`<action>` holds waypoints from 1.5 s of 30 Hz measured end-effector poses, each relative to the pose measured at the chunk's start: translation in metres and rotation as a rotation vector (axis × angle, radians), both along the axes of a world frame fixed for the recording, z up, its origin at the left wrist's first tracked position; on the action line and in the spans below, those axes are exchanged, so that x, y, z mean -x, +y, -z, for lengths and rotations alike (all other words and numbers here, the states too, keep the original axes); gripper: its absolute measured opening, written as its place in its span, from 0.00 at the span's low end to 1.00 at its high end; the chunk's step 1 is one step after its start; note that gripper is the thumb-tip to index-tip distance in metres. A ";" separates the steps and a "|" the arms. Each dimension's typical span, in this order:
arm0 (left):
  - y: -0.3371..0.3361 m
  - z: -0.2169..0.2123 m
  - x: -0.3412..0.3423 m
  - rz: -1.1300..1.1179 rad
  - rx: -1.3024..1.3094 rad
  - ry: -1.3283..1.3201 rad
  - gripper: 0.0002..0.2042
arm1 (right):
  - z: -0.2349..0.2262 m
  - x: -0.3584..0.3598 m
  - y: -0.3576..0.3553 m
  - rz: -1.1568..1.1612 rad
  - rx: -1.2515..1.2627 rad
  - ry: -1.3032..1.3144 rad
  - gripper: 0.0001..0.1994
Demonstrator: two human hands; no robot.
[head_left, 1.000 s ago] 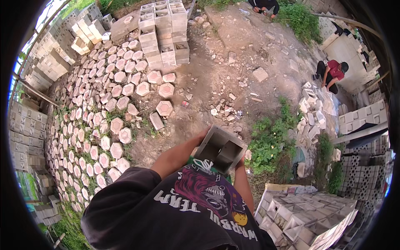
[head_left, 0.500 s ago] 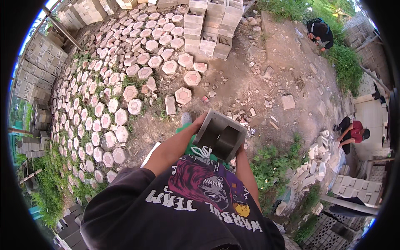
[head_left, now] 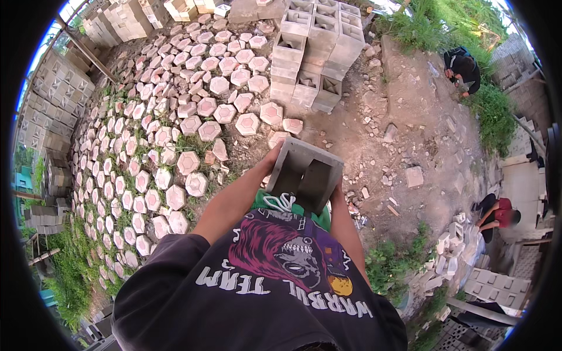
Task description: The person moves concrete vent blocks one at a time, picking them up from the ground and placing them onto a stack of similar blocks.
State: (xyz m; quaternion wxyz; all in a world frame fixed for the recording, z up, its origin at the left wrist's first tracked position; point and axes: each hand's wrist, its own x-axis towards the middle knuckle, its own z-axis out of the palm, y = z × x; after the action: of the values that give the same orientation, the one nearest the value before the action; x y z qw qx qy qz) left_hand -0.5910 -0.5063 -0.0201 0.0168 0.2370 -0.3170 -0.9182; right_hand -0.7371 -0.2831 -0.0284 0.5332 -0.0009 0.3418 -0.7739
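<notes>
A grey hollow concrete block (head_left: 313,153) is held in front of my waist, tilted so that its open cavities face up at me. My left hand (head_left: 273,158) grips its left side, with the fingers mostly behind the wall. On the opposite side my right hand (head_left: 338,192) is pressed against the block; its fingers are largely hidden. Ahead and slightly right of the block rises a stack of similar hollow blocks (head_left: 319,52). Just past the held block lie hexagonal pavers (head_left: 247,124) with reddish centres.
Many more pavers (head_left: 149,137) cover the ground at left. Rubble (head_left: 366,126) litters the dirt path. Weeds (head_left: 389,263) and broken blocks (head_left: 448,251) lie at right. One person (head_left: 500,213) crouches at right, another (head_left: 462,70) at far right. Patterned blocks (head_left: 55,88) line the left.
The block stack and pavers now appear nearer and lower in view, as I have moved forward. Both hands still hold the block, which sits slightly higher in the picture.
</notes>
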 end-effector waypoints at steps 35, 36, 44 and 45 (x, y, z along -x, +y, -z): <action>-0.496 -0.029 0.329 -0.175 0.024 -0.338 0.29 | 0.001 0.362 -0.558 -0.267 -0.283 -0.085 0.37; -0.508 -0.031 0.348 -0.071 0.041 -0.340 0.28 | 0.006 0.369 -0.561 -0.215 -0.280 -0.096 0.37; -0.614 -0.012 0.480 0.333 0.083 -0.317 0.29 | 0.035 0.391 -0.609 0.226 -0.286 -0.154 0.37; -0.636 0.021 0.477 0.324 0.050 -0.278 0.30 | 0.034 0.382 -0.620 0.257 -0.297 -0.173 0.37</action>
State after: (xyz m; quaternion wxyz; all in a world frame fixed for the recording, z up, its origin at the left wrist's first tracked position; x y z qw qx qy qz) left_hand -1.0684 -1.1422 -0.0411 -0.1691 0.3070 -0.3727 -0.8592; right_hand -1.1194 -0.9032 -0.0623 0.4517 0.1879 0.4024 -0.7737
